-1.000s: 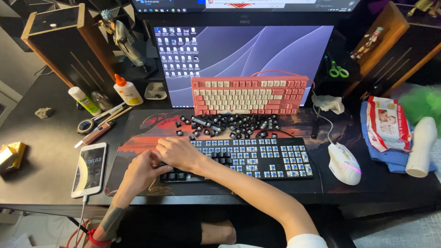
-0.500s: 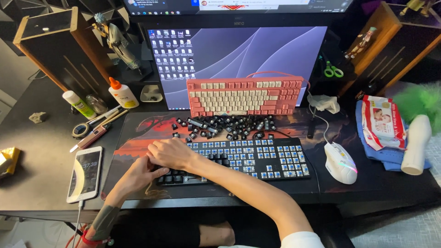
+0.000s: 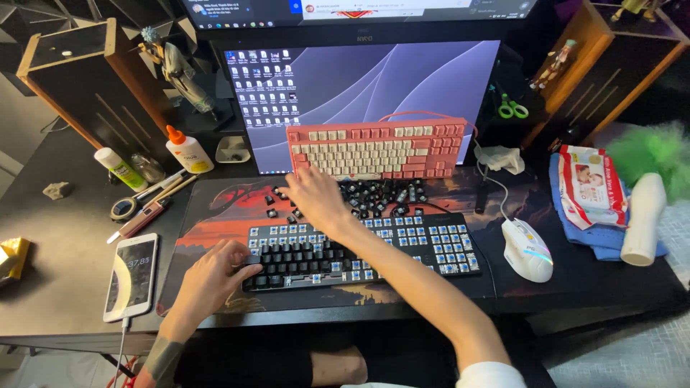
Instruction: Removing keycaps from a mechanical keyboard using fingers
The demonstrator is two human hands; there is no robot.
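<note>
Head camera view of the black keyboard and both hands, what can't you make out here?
- Right hand fingers: whether they grip a loose black keycap; the hand's back hides them.
- Left hand fingers: curled over the black keyboard's left edge, contact hidden.
- Upper monitor: cut by the top edge.

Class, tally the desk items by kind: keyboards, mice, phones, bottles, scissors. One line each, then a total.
Keyboards: 2, the black keyboard and the pink keyboard
Mice: 1, mouse
Phones: 1, phone
Bottles: 3, glue bottle, green bottle, white bottle
Scissors: 1, green scissors
Total: 8
</note>
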